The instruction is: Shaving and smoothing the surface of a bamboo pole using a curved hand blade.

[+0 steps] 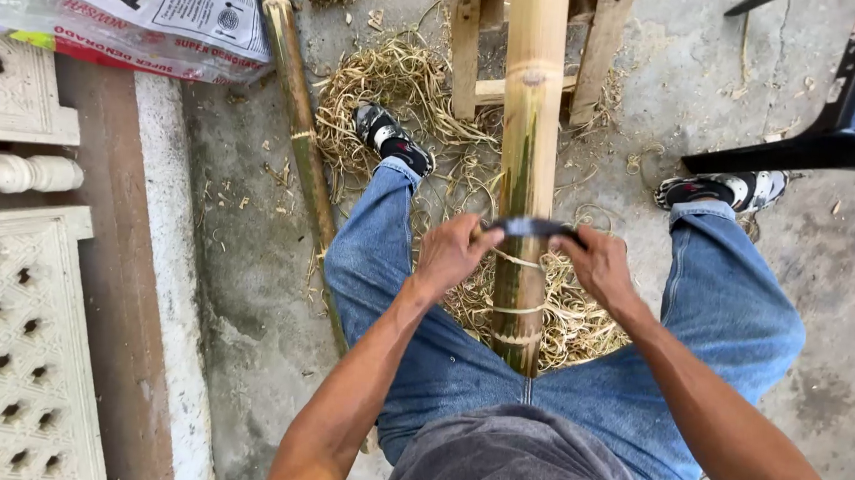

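The near end of the thick, smooth yellow-green bamboo pole [530, 127] is hidden between the person's knees, and its far end is cut off at the top edge. A dark curved metal blade [533, 226] lies across the pole. The left hand [455, 254] and right hand [598, 266] are each curled tight around one of its ends, covering the handles. Pale, curly shavings [398, 93] litter the rough concrete floor [244, 287] beneath a wooden frame [466, 52].

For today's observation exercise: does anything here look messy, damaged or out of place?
Pale shavings litter the concrete floor around the bamboo pole, whose green skin is partly scraped off. Both hands hold a dark blade across it.
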